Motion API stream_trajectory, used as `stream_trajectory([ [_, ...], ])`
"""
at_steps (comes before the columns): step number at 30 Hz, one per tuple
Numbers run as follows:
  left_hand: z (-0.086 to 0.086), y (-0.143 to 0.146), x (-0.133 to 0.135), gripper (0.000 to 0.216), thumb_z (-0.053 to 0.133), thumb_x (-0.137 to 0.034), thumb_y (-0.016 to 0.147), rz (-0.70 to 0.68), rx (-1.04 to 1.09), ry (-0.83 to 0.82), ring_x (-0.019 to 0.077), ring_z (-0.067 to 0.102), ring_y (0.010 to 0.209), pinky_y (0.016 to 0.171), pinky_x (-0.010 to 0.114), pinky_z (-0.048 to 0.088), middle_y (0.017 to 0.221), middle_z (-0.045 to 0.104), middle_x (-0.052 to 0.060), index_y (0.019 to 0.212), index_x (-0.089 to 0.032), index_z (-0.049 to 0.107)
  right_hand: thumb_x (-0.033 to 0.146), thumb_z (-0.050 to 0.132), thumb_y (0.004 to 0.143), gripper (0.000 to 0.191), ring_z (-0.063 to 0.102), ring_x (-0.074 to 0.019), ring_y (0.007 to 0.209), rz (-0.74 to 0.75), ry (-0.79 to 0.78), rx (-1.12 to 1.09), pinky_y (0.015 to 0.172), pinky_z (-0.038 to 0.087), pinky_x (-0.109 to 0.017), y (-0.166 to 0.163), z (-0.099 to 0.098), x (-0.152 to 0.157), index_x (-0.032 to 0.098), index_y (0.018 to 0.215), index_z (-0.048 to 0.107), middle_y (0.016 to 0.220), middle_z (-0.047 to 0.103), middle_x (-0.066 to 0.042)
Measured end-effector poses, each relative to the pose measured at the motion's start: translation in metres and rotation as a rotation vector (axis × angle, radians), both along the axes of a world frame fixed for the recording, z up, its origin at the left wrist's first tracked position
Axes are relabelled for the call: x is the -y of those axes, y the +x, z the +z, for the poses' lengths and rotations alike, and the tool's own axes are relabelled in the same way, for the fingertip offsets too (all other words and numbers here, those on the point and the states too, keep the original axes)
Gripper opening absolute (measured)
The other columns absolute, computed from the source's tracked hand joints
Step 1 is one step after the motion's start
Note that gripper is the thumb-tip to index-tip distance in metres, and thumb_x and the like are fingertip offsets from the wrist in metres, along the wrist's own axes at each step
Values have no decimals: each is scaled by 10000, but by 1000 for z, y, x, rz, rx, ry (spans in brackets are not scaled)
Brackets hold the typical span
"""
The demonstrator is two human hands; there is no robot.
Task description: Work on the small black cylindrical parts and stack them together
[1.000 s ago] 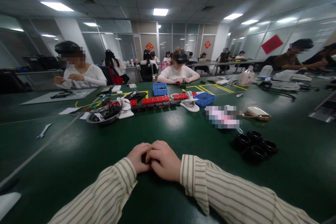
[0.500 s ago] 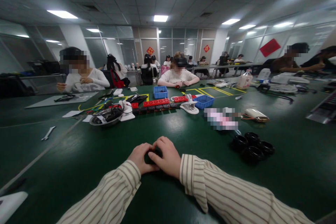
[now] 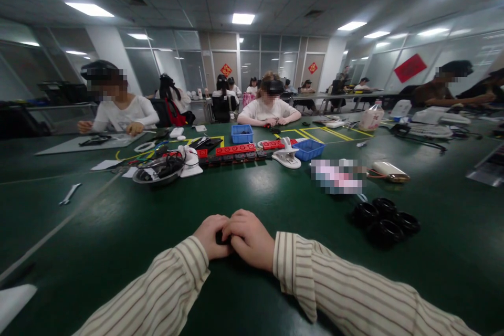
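Observation:
My left hand (image 3: 209, 235) and my right hand (image 3: 249, 238) rest together on the green table (image 3: 118, 231), both in striped sleeves. Their fingers are curled and pressed against each other around a small black object (image 3: 220, 237), of which only a dark sliver shows between them. I cannot make out what it is. A cluster of black rings (image 3: 382, 219) lies to the right of my hands, an arm's reach away.
Further back stand a metal bowl with cables (image 3: 158, 170), red and black blocks in a row (image 3: 234, 153), two blue bins (image 3: 307, 148), a white clamp (image 3: 286, 156) and a wrench (image 3: 70, 193) at left. Other people sit at work across the table.
My right fingers, lifted and spread over the black object half a second ago, have closed down again against my left hand. The camera view shifted slightly.

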State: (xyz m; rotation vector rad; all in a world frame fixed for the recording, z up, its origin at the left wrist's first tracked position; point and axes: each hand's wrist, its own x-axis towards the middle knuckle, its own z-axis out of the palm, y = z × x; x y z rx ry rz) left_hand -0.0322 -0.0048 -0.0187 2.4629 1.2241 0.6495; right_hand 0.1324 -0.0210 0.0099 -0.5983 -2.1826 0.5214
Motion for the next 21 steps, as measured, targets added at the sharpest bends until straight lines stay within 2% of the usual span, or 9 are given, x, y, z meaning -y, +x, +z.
stream_trajectory([
  [3, 2, 0, 1, 155, 655, -253, 547, 8, -5, 5, 189, 546, 757, 748, 310, 411, 743, 583, -5, 643, -176, 561, 28, 403, 661, 236, 519, -162, 785, 38, 28, -55, 807, 388, -332, 1, 3, 1, 181, 692, 580, 787, 642, -16],
  [6, 6, 0, 2, 360, 700, -355, 534, 34, -33, -16, 221, 548, 796, 758, 350, 423, 830, 597, 26, 817, -163, 589, 50, 431, 674, 219, 514, -169, 856, 29, 5, -122, 834, 382, -341, 2, 7, 3, 185, 760, 580, 867, 621, -26],
  [11, 11, 5, 6, 540, 751, -407, 486, 86, -98, -38, 245, 547, 847, 801, 384, 417, 899, 605, 41, 935, -173, 564, 160, 560, 729, 63, 477, -174, 839, -170, -85, -32, 784, 386, -332, 2, 5, 3, 175, 789, 553, 833, 546, -28],
  [15, 13, 9, 9, 405, 719, -410, 533, 164, -155, -4, 222, 545, 766, 726, 336, 422, 795, 589, 30, 819, -175, 555, 238, 626, 713, 180, 453, -163, 784, -300, -139, 19, 721, 386, -307, 0, 2, 1, 168, 826, 504, 820, 499, -18],
  [18, 13, 8, 8, 287, 673, -372, 579, 136, -134, 9, 194, 530, 693, 654, 294, 410, 705, 561, 8, 740, -175, 539, 243, 637, 699, 186, 458, -158, 770, -268, -161, 54, 713, 384, -297, 0, 2, 2, 175, 802, 499, 807, 493, -9],
  [21, 10, 6, 6, 248, 661, -319, 571, 105, -103, 7, 191, 527, 690, 657, 291, 410, 697, 557, 6, 731, -172, 541, 162, 599, 687, 106, 476, -163, 780, -205, -137, 44, 736, 385, -302, 0, 4, 3, 176, 755, 519, 794, 514, -13],
])
